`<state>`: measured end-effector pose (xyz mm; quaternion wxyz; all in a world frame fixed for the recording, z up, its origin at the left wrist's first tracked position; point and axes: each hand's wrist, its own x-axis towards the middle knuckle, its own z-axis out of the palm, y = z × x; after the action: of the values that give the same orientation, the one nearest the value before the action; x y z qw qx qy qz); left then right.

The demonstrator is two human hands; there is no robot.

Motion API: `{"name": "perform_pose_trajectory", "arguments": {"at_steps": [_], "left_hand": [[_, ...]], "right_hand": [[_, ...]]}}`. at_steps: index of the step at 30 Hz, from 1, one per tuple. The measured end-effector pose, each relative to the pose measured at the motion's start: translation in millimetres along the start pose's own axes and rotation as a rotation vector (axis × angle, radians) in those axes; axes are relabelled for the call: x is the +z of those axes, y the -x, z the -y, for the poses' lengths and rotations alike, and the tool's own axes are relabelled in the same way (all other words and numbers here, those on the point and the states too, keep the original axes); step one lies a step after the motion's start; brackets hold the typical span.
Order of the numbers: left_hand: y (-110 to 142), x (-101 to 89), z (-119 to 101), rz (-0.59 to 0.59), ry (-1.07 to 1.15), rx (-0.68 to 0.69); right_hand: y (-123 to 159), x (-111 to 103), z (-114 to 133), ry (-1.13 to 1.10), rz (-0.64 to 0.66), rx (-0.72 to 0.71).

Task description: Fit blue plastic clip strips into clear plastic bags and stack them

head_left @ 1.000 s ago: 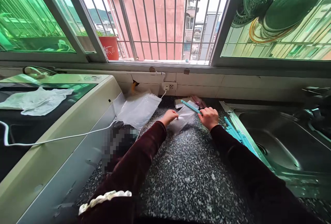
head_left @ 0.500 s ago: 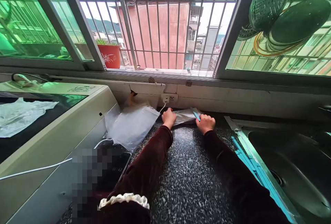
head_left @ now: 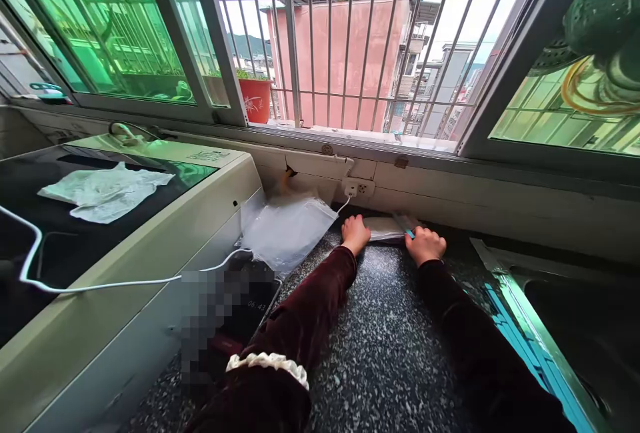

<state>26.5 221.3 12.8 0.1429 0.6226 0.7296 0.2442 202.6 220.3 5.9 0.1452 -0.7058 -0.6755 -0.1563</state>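
Toward the back of the speckled counter, a clear, shiny plastic bag (head_left: 386,230) lies between my two hands. My left hand (head_left: 356,234) has its fingers curled down on the bag's left end. At the other end, my right hand (head_left: 426,245) is closed around a thin blue plastic strip (head_left: 410,233), whose tip pokes out toward the bag. Both hands hide part of the bag's edges. To the left of my left hand, a stack of clear plastic bags (head_left: 295,229) rests against the wall and the cream appliance.
More blue strips (head_left: 520,336) lie along the metal sink edge (head_left: 535,326) at right. At left stands a cream appliance (head_left: 200,219) with a crumpled white cloth (head_left: 107,189) on top. A white cable (head_left: 125,283) runs to a dark phone (head_left: 250,306). A wall socket (head_left: 359,188) sits behind.
My view has swung to the left, so everything sits further right in the picture. Both hands stay at the bag, and less of the blue strip shows.
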Motion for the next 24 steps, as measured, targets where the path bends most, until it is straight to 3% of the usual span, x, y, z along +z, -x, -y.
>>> {"name": "perform_pose_trajectory", "arguments": {"at_steps": [4,8,10,13,17,20,24], "left_hand": [[8.9,-18.7,8.9,-0.023,0.02,0.097],[17.7,-52.6,33.2,-0.153,0.062,0.222],[22.0,-72.8,52.3,-0.198,0.023,0.216],[29.1,-102.6,86.6,-0.241,-0.087,0.102],[40.3,-132.9,128.2,-0.254,-0.255,-0.006],[47.7,-144.7,144.9,-0.229,-0.331,-0.051],[54.5,-146.9,148.9,-0.159,-0.384,-0.058]], "right_hand": [[1.1,-7.9,4.0,-0.008,-0.102,-0.041],[4.7,-26.4,30.5,-0.119,-0.122,-0.136],[8.7,-37.2,56.0,-0.209,-0.07,-0.193],[16.5,-50.4,106.3,-0.375,0.114,-0.257],[22.6,-57.6,176.8,-0.452,0.231,-0.328],[18.7,-56.5,217.7,-0.481,0.304,-0.299],[2.9,-50.8,249.6,-0.49,0.369,-0.2]]}}
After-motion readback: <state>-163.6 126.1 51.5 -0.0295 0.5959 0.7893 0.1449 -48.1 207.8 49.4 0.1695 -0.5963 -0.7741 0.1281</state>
